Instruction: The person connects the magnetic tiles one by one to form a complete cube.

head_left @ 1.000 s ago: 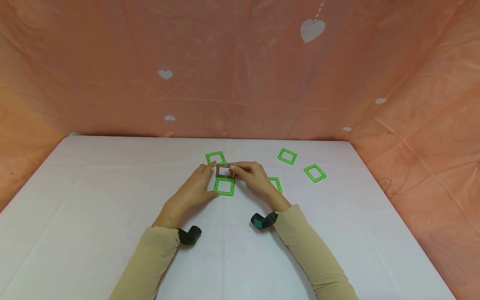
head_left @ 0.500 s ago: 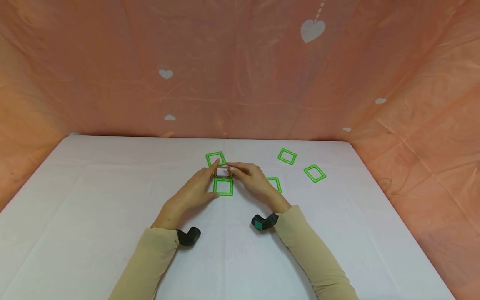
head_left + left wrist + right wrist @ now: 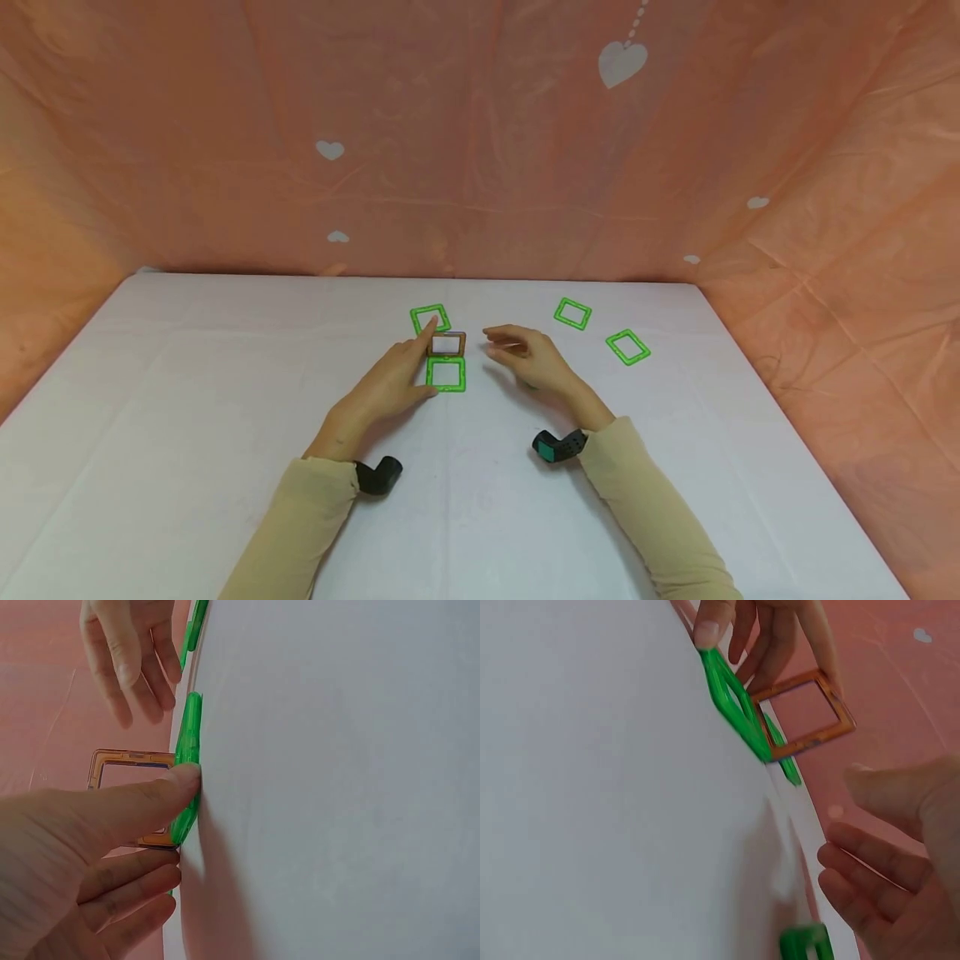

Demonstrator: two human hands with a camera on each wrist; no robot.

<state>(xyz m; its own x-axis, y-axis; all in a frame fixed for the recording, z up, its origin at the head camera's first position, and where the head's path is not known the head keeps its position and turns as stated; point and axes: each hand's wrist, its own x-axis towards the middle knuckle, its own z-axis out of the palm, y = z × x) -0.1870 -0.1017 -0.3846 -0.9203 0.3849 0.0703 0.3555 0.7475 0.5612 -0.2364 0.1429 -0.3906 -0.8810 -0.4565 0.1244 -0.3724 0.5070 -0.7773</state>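
An orange-brown square frame tile stands upright along the far edge of a green square frame tile that lies flat on the white table. My left hand is at their left side. Its thumb touches the green tile's near corner, and its outstretched index finger lies against the orange tile's left side, as the right wrist view also shows. My right hand hovers to the right, apart from the tiles, with loosely bent fingers and nothing in them. Another green tile lies just behind the orange one, partly covered by the left index finger.
Two green square tiles, one at the back right and one farther right, lie flat on the white-covered table. Another green tile is mostly hidden under the right hand in the head view. An orange cloth with hearts rises behind.
My right hand has let go of the orange tile and drawn back to the right, over a green tile. The orange tile stays upright. The left hand has hardly moved.
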